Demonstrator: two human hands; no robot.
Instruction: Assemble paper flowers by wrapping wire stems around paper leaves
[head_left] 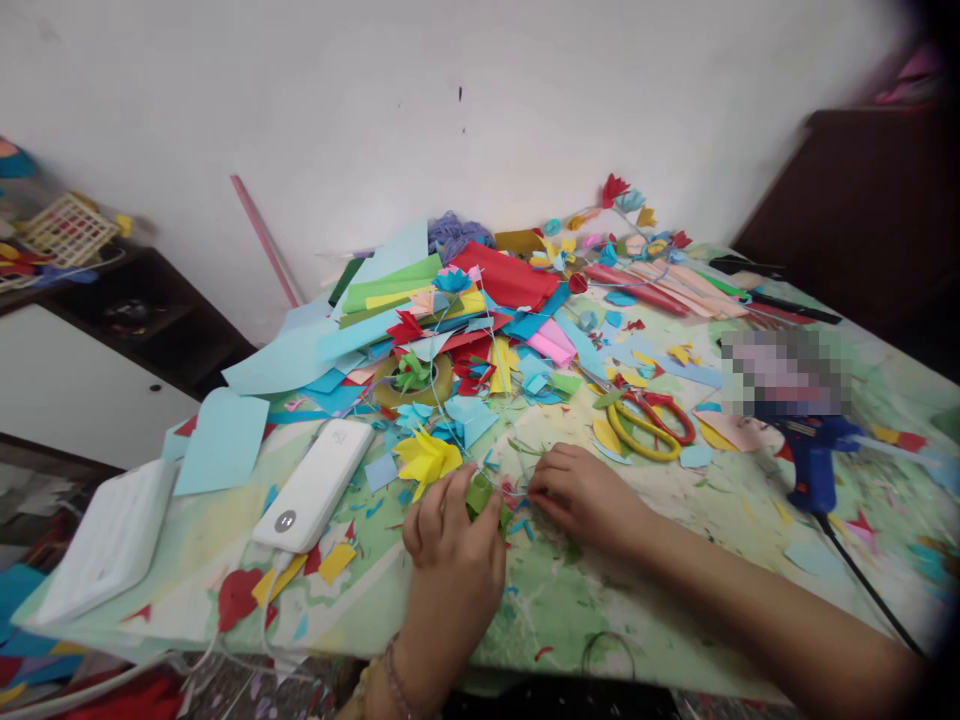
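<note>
1. Our left hand point(454, 565) pinches the green paper piece point(478, 494) between thumb and fingers, near the table's point(570, 600) front edge.
2. Our right hand point(589, 498) rests curled just right of the piece; we cannot tell whether it grips anything.
3. A yellow paper flower point(427, 458) lies just behind.

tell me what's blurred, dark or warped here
head view: soft light, no glare; a pixelated patch hides something above the blue glue gun; the right edge and top-right corner fade to black; the basket at far left is smeared; left hand, pinching a green paper piece, and right hand look sharp.
</note>
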